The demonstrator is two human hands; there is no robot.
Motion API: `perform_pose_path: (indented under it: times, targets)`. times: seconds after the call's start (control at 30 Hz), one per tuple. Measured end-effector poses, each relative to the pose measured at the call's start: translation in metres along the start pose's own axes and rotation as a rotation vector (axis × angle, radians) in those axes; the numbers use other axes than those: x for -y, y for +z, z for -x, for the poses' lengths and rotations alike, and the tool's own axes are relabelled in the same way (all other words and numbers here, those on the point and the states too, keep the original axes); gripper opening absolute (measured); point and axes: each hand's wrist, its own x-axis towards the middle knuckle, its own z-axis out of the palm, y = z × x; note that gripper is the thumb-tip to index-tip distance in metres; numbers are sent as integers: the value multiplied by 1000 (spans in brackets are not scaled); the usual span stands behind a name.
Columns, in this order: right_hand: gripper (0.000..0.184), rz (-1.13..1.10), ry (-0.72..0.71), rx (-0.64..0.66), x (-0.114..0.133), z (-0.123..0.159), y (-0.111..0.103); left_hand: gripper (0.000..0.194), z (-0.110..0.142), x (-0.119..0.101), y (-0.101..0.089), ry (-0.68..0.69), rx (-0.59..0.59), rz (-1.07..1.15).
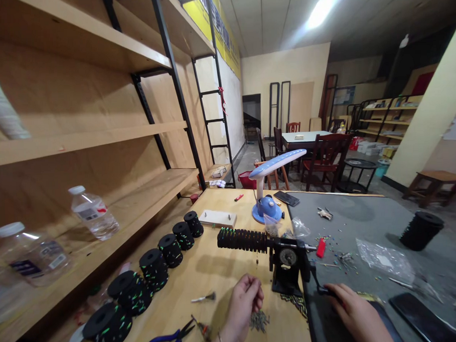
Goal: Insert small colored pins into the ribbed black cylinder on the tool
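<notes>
My right hand [354,306] is closed round the crank handle [322,290] of a black hand-cranked winder [289,261] on the table. On the winder's shaft sits a ribbed black foam spool [241,239], with green and orange bits along its left part. A small dark piece [257,262] hangs under the spool. Below it my left hand [244,302] is closed in a pinch; whatever is between the fingertips is too small to make out. Beside that hand lies a pile of small metal pieces [259,321]. Blue-handled pliers [168,338] rest to its left.
Several black foam spools [153,267] with coloured bits line the table's left side. A blue desk lamp [267,209] stands behind the winder. Plastic bags [384,258], phones [423,314] and another black spool [422,230] lie or stand on the grey mat. Wooden shelves [88,138] rise at left.
</notes>
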Motion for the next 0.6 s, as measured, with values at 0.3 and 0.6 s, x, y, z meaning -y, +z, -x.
perform_pose_path:
  times: [0.3,0.6]
  targets:
    - [35,61,-30,-14,-1,-7,1,60,-3,7,-4,-53,-17,71]
    - [25,91,-114,-25,11,1,-27,60,-7,6,-2,-90,74,42]
